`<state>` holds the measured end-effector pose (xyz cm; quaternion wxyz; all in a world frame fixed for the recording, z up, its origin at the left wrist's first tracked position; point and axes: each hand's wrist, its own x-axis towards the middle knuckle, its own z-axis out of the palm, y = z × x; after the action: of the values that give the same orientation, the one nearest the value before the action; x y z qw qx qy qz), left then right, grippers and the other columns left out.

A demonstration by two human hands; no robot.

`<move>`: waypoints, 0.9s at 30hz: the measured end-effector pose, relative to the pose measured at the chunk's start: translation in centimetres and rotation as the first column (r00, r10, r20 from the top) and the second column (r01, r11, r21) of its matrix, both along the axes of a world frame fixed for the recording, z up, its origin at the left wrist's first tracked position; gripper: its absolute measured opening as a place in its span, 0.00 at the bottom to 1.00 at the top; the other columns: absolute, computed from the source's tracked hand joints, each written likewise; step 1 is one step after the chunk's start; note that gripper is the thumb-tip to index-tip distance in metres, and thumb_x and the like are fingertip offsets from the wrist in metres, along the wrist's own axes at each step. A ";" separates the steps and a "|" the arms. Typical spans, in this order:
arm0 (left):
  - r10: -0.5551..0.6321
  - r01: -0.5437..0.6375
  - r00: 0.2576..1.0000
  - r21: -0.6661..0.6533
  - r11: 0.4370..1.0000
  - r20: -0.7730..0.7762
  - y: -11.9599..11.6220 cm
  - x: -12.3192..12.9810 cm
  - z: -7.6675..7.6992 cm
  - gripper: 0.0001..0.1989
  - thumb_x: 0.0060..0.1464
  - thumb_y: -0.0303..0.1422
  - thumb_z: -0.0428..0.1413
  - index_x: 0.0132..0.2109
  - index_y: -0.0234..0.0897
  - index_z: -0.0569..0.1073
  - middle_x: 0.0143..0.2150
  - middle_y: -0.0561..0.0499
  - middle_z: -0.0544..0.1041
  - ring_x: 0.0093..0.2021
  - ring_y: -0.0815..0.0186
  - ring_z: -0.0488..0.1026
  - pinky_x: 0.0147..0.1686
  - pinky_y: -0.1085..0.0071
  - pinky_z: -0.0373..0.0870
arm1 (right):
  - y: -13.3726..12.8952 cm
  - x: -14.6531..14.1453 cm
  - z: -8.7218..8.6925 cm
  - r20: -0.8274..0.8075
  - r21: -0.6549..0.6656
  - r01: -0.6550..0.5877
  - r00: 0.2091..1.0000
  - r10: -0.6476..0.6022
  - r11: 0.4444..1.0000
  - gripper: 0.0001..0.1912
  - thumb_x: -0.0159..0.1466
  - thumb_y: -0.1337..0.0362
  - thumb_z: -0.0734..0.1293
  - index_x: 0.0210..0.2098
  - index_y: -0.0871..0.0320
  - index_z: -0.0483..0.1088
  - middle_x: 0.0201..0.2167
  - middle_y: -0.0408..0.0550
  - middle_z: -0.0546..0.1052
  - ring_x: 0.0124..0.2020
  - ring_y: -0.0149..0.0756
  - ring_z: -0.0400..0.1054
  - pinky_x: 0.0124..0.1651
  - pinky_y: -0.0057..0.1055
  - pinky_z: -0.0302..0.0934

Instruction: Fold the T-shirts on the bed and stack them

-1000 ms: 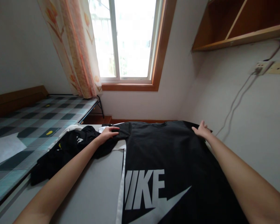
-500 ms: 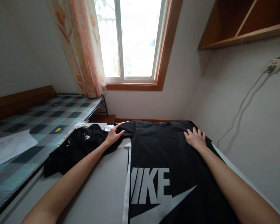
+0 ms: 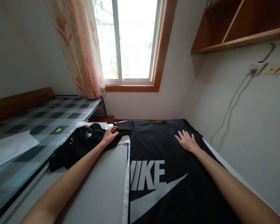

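Observation:
A black T-shirt (image 3: 154, 140) with large grey NIKE lettering and a swoosh lies spread out on a white table (image 3: 100, 180). A white strip runs along its left edge. My left hand (image 3: 110, 135) is at the end of the shirt's left sleeve, its fingers curled in and closed on the cuff. Flat on the upper right of the shirt rests my right hand (image 3: 187, 141), fingers spread and holding nothing. Just left of my left hand, a crumpled black garment (image 3: 77, 146) with small white and yellow marks lies in a heap.
A bed with a checked mattress (image 3: 37, 119) stands along the left, with a paper sheet (image 3: 11, 147) on it. Ahead are a curtain (image 3: 80, 53) and a window (image 3: 135, 43). A wooden shelf (image 3: 238, 42) hangs at upper right, above a socket (image 3: 258, 69) with a dangling cord.
My left hand's fingers have drawn together at the sleeve cuff. My right hand has slid slightly left and down over the shirt. The view has turned a little to the right.

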<state>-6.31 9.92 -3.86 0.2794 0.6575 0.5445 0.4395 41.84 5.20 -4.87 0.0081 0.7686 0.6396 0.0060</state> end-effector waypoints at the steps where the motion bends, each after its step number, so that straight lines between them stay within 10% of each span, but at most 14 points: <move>1: -0.013 0.013 1.000 0.015 1.000 -0.017 -0.4 0.0 -0.1 0.18 0.46 0.37 0.60 0.45 0.35 0.75 0.36 0.50 0.73 0.33 0.65 0.73 0.39 0.66 0.73 | -0.5 -0.2 0.1 -0.004 -0.004 -0.006 1.000 0.006 1.000 0.38 0.70 0.47 0.45 0.71 0.63 0.49 0.72 0.61 0.49 0.72 0.49 0.40 0.70 0.54 0.34; 9: 0.020 0.086 0.938 0.290 0.953 -0.345 -5.5 0.9 -0.2 0.19 0.49 0.40 0.64 0.49 0.42 0.77 0.51 0.45 0.66 0.55 0.56 0.66 0.60 0.57 0.63 | -5.7 -1.5 0.5 0.002 -0.042 -0.086 0.996 0.086 0.995 0.35 0.71 0.50 0.46 0.71 0.62 0.48 0.72 0.59 0.47 0.72 0.48 0.40 0.70 0.50 0.38; 16: -0.426 0.540 0.765 0.120 0.833 -0.483 -10.6 2.9 1.3 0.11 0.57 0.39 0.58 0.45 0.42 0.78 0.44 0.47 0.75 0.46 0.59 0.70 0.52 0.63 0.66 | -12.1 -0.3 2.3 0.127 0.056 -0.168 0.979 0.160 0.984 0.27 0.69 0.56 0.55 0.63 0.60 0.64 0.65 0.60 0.64 0.64 0.50 0.59 0.64 0.44 0.53; 27: -0.395 0.373 0.889 -0.133 0.918 -0.232 -14.1 5.6 1.1 0.19 0.50 0.43 0.59 0.45 0.35 0.76 0.28 0.54 0.72 0.27 0.67 0.69 0.28 0.72 0.65 | -18.6 6.3 4.5 -0.086 -0.083 0.245 0.964 -0.252 0.966 0.24 0.70 0.53 0.55 0.40 0.63 0.75 0.40 0.63 0.79 0.44 0.50 0.74 0.41 0.36 0.62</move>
<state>-0.71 -4.14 -2.72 0.3163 0.7905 0.4530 0.2643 48.11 -13.36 -0.42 0.0055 0.8415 0.5374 -0.0549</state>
